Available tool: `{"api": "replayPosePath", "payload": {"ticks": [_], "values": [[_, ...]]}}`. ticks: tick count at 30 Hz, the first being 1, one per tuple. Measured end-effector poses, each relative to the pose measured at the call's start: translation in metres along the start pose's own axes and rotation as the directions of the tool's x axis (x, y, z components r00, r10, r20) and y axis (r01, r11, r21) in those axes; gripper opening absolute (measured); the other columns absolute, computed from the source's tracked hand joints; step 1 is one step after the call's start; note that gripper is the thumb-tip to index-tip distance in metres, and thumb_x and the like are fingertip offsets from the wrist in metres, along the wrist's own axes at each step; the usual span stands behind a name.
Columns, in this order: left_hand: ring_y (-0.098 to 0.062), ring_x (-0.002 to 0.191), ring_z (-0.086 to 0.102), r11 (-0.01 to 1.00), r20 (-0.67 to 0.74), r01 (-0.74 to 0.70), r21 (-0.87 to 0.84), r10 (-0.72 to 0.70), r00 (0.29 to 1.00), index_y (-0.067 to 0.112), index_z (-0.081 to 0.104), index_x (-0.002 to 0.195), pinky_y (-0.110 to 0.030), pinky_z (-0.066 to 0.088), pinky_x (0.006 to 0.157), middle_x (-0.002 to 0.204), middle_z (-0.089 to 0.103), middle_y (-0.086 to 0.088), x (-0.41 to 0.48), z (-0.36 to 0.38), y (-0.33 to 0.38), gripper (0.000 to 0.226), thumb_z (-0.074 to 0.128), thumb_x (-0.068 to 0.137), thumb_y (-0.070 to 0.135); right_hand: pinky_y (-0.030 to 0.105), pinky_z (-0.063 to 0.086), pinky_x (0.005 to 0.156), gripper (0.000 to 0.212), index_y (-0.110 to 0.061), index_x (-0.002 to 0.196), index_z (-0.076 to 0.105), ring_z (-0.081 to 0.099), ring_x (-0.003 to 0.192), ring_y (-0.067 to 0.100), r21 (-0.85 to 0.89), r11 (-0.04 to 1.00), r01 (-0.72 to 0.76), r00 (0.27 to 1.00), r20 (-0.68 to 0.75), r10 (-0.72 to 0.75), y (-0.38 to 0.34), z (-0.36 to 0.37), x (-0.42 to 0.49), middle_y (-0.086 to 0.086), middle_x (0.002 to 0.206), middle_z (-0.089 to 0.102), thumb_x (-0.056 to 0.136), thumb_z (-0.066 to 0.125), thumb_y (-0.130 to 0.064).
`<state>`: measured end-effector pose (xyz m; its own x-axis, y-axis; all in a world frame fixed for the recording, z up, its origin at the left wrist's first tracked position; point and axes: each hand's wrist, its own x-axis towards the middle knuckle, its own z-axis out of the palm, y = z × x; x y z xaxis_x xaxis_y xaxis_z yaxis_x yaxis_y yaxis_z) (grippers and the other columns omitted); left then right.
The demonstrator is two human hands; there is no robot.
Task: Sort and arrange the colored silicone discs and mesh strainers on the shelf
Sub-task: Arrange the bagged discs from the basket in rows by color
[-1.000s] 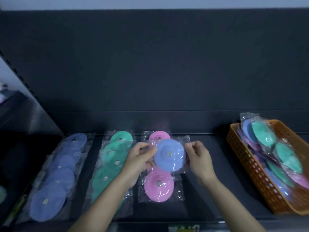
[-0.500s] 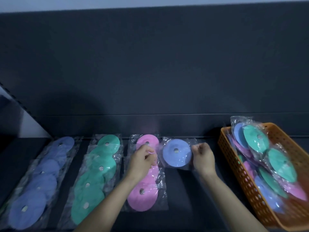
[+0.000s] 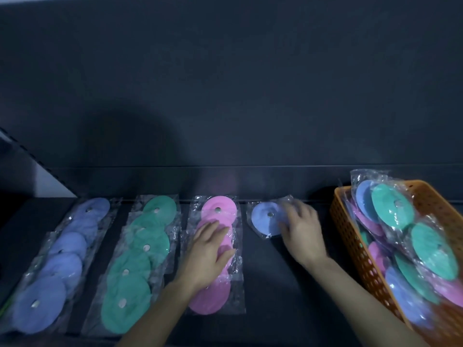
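Note:
A bagged blue disc (image 3: 264, 220) lies at the back of the dark shelf (image 3: 278, 291), starting a fourth row. My right hand (image 3: 302, 234) covers its right edge, fingers still on the crinkled plastic. My left hand (image 3: 209, 251) lies flat, fingers apart, on the middle of the pink disc row (image 3: 218, 209). Left of that run a green disc row (image 3: 140, 249) and a blue disc row (image 3: 62, 251), all in clear bags, front to back. No mesh strainer can be made out.
An orange perforated basket (image 3: 347, 226) stands at the right, tilted, holding several bagged blue, green and pink discs (image 3: 390, 209). The dark back panel (image 3: 225, 96) rises right behind the rows. Bare shelf lies between the pink row and the basket.
The blue disc went from both hands, held above the pink row, right and back down onto the shelf. My left hand let go and dropped flat onto the pink discs.

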<state>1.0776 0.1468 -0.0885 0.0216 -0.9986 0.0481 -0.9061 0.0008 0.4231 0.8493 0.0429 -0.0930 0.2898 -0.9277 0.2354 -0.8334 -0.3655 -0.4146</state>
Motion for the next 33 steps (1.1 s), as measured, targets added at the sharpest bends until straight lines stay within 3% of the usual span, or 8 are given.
{"api": "replayPosePath", "payload": {"ticks": [3,9,14,19,21,26,30,33], "values": [[-0.018,0.141,0.026,0.994,-0.048,0.065,-0.089,-0.07,0.996,0.016,0.046,0.138,-0.029,0.017,0.115,0.149,0.037,-0.002,-0.005,-0.004,-0.002,0.076,0.031,0.079,0.061,0.05,0.05,0.087,0.03,-0.018,0.109,0.064,0.052,0.11,0.042,-0.037,0.981,0.19,0.974,0.137,-0.183,-0.004,0.011,-0.012,0.017,0.126,0.055,0.079,0.065,-0.014],[-0.013,0.136,0.031,0.989,-0.093,0.084,-0.124,-0.096,0.991,0.014,0.047,0.138,-0.029,0.021,0.114,0.145,0.041,0.001,-0.017,-0.005,-0.002,0.069,0.037,0.081,0.051,0.051,0.047,0.093,0.039,-0.017,0.117,0.06,0.046,0.12,0.042,-0.043,0.989,0.143,0.967,0.22,-0.13,-0.009,0.011,-0.009,0.019,0.136,0.048,0.08,0.068,-0.016],[-0.008,0.13,0.036,0.986,-0.149,0.078,-0.147,-0.1,0.984,0.012,0.05,0.134,-0.021,0.023,0.109,0.139,0.047,0.002,-0.029,-0.006,0.01,0.06,0.043,0.084,0.045,0.053,0.044,0.097,0.045,-0.017,0.122,0.056,0.042,0.126,0.045,-0.043,0.983,0.176,0.953,0.256,-0.159,-0.002,0.017,-0.011,0.02,0.14,0.044,0.079,0.07,-0.017],[-0.014,0.124,0.044,0.992,-0.144,0.065,-0.106,-0.08,0.986,0.01,0.057,0.125,-0.025,0.03,0.108,0.131,0.053,-0.001,-0.04,-0.005,0.018,0.053,0.045,0.085,0.043,0.038,0.028,0.113,0.062,-0.021,0.144,0.032,0.018,0.142,0.031,0.089,0.989,0.119,0.936,0.324,-0.142,-0.003,0.001,-0.008,0.012,0.155,0.02,0.088,0.06,-0.024],[-0.016,0.122,0.045,0.992,-0.133,0.048,-0.117,-0.064,0.989,0.008,0.06,0.121,-0.023,0.028,0.107,0.127,0.057,-0.006,-0.041,-0.005,0.023,0.051,0.048,0.084,0.041,0.035,0.032,0.11,0.067,-0.021,0.147,0.027,0.016,0.144,0.028,0.139,0.987,0.076,0.945,0.306,-0.116,-0.008,-0.011,-0.011,0.012,0.156,0.017,0.089,0.059,-0.021],[-0.014,0.116,0.044,0.996,-0.115,-0.045,-0.073,0.037,0.993,0.006,0.063,0.115,-0.02,0.027,0.102,0.119,0.061,-0.011,-0.041,-0.014,0.033,0.048,0.048,0.084,0.04,0.03,0.038,0.103,0.051,-0.015,0.139,0.044,0.033,0.137,0.027,0.138,0.989,0.054,0.976,0.201,-0.081,-0.019,-0.044,-0.029,0.011,0.151,0.031,0.09,0.057,-0.017],[-0.018,0.122,0.048,0.996,-0.099,-0.043,-0.073,0.036,0.994,0.011,0.059,0.123,-0.017,0.025,0.106,0.128,0.057,-0.004,-0.038,-0.02,0.044,0.049,0.05,0.088,0.044,0.024,0.034,0.104,0.041,-0.011,0.128,0.056,0.047,0.127,0.025,0.14,0.989,0.054,0.988,0.134,-0.073,-0.019,-0.077,-0.053,0.01,0.137,0.048,0.087,0.059,-0.013],[-0.015,0.129,0.041,0.987,-0.087,-0.123,-0.104,0.114,0.99,0.014,0.054,0.13,-0.014,0.018,0.106,0.136,0.051,0.0,-0.031,-0.018,0.061,0.045,0.059,0.091,0.034,0.021,0.037,0.094,0.028,-0.007,0.112,0.064,0.057,0.112,0.027,0.093,0.995,0.04,0.999,0.028,-0.043,-0.013,-0.103,-0.07,0.011,0.121,0.06,0.084,0.061,-0.006]]}}
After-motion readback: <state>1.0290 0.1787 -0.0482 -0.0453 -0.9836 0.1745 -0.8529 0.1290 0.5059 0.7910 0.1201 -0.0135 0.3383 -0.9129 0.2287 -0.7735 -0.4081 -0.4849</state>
